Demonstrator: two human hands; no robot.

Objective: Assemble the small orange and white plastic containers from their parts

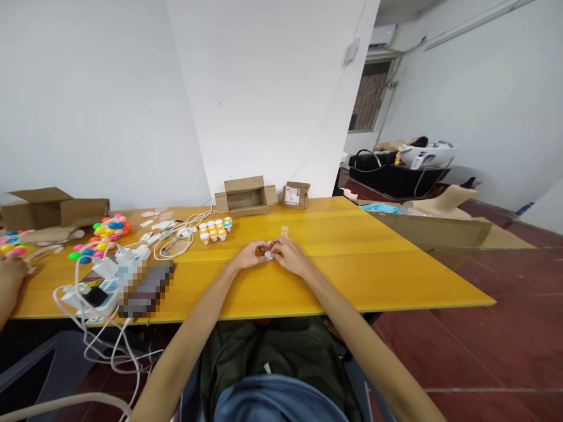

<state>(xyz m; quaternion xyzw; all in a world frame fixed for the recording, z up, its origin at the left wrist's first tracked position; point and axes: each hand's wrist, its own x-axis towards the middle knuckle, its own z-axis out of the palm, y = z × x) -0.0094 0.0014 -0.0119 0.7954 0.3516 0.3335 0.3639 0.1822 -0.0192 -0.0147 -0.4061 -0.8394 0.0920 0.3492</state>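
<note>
My left hand (251, 254) and my right hand (287, 255) meet over the middle of the yellow table (352, 264). Between their fingertips is a small whitish round piece (268, 255), partly covered, its exact kind too small to make out. Both hands are closed on it, fingers bent and pinched. Just beyond my right hand lies a small clear, yellowish piece (285, 230). To the left of my hands stands a tight group of several small white items with orange tops (214, 230), one top being teal.
Left are a power strip (109, 287) with plugs and cables, a blurred-out dark object (147, 288) and colourful balls (112, 227). Open cardboard boxes (245, 199) and a small carton (295, 195) stand at the back. Another person's hand (11, 281) is at far left.
</note>
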